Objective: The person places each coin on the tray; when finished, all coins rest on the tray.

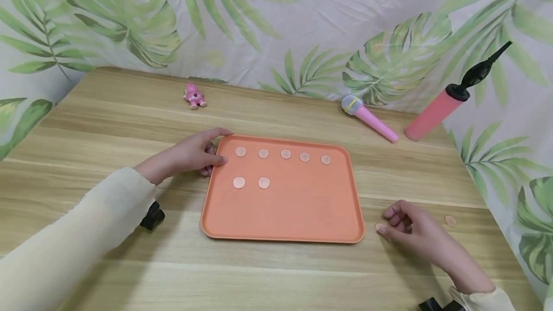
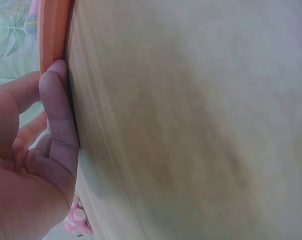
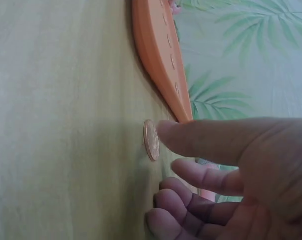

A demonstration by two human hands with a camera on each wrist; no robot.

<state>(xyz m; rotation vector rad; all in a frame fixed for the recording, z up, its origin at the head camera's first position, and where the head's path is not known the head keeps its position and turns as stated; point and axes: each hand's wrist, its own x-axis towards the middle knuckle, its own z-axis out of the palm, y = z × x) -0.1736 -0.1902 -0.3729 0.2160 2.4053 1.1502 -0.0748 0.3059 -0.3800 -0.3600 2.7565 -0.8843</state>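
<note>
My left hand (image 1: 196,153) grips the left rim of an orange tray (image 1: 298,215), its thumb over the rim and other fingers bent along the outer side. Several copper-coloured coins (image 1: 285,154) lie on the tray in a back row. A shorter row in front holds two more, one being the coin (image 1: 264,183) on its right. To the right of the tray, my right hand (image 1: 414,229) is low over the table, its thumb tip at the edge of a coin (image 3: 151,140). Its other fingers are loosely bent, apart from that coin. Another coin (image 1: 450,221) lies right of this hand.
At the back of the wooden table (image 1: 276,272) sits a small pink toy bear (image 1: 194,96). A pink toy microphone (image 1: 370,119) lies back right, beside an upright pink hand pump (image 1: 436,112) with a black nozzle. A leaf-patterned cloth (image 1: 259,23) hangs behind.
</note>
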